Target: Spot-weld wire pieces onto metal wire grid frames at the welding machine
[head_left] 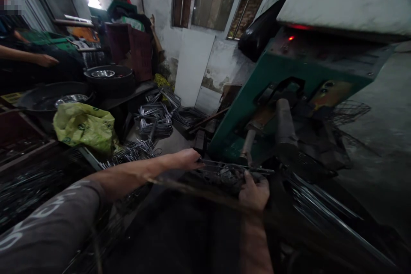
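Observation:
A thin metal wire piece (pixel 231 165) lies level across the front of a green machine (pixel 237 107), under its metal electrode arm (pixel 247 143). My left hand (pixel 189 159) is closed at the left end of this piece, its fingers bent over a dark part there. Near the right end, my right hand (pixel 255 190) pinches the wire, with the thumb and forefinger pressed together. Below the wire sits a dark, blurred fixture. A red light (pixel 291 38) glows on the machine's top.
Stacks of bent wire frames (pixel 156 120) lie on the floor ahead. A yellow-green sack (pixel 84 126) stands at the left, near black tubs (pixel 109 80). Long metal rods (pixel 327 209) lie at the right. Another person's hand (pixel 48 60) shows at the far left.

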Motion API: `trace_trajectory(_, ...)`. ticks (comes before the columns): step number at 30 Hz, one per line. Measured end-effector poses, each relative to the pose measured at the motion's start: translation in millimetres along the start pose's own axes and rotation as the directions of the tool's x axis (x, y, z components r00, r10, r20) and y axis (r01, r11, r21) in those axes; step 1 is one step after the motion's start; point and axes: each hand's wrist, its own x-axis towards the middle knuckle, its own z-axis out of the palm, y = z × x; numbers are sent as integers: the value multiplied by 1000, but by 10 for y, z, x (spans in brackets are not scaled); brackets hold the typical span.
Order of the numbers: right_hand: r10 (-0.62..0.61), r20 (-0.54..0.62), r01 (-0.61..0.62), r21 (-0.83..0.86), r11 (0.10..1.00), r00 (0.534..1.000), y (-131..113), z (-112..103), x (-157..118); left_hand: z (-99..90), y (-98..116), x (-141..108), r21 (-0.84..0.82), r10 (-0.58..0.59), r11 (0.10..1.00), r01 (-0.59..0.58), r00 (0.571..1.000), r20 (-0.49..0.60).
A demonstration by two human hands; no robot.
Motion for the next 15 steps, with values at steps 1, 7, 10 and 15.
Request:
trace_trajectory(1,-10,0,10,-18,1000,1000,5,1,11,10,-5,9,-4,3,1000,-3,1000,-3)
trace_trajectory(7,-54,27,53,44,998,998,27,5,74,43,-13,48,-73,4,997,-3,1000,8)
trace_trajectory(10,-45,14,46,-8,999,999,25,-6,84,41,-10,49,-58,-15,998,16,1000,20)
trace_trajectory(15,-8,10,7,48,999,1000,9,17,66,26,-5,48,-79,1,997,1,1000,20)
